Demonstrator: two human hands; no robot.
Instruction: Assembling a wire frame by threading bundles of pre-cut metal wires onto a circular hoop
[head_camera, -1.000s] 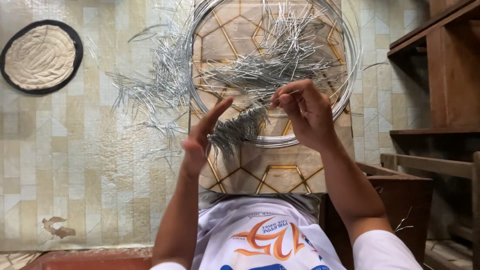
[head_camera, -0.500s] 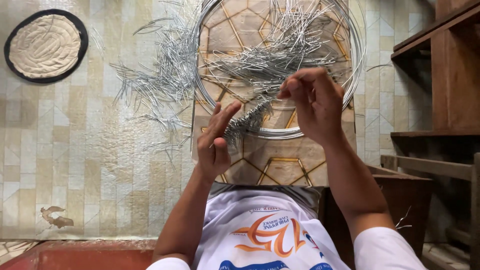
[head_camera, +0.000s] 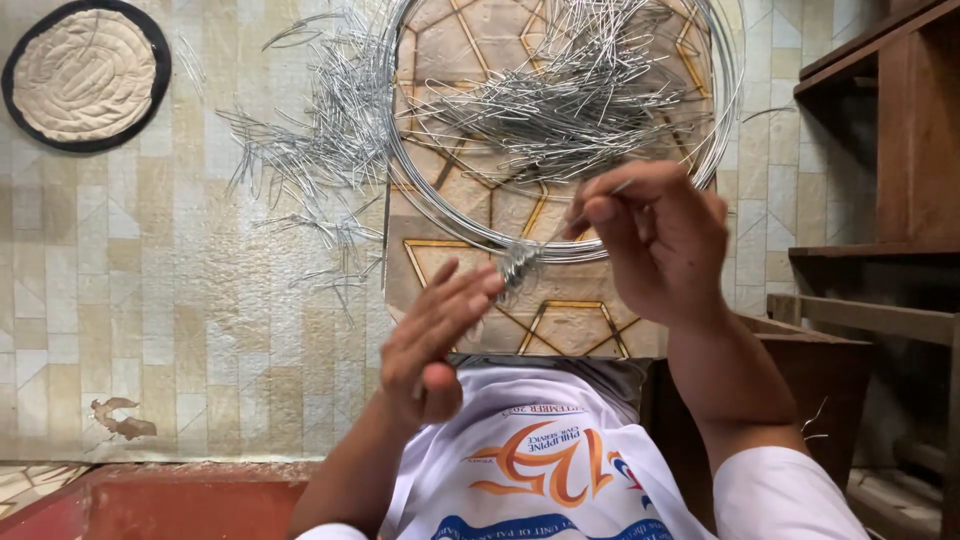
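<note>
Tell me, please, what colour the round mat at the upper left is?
The round mat is cream with a black rim, head view.

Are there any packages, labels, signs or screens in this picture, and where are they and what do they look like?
No packages, signs or screens.
Printed emblem: on the white shirt at the bottom centre, below both hands; curling orange and red shapes with blue lettering beneath.
</note>
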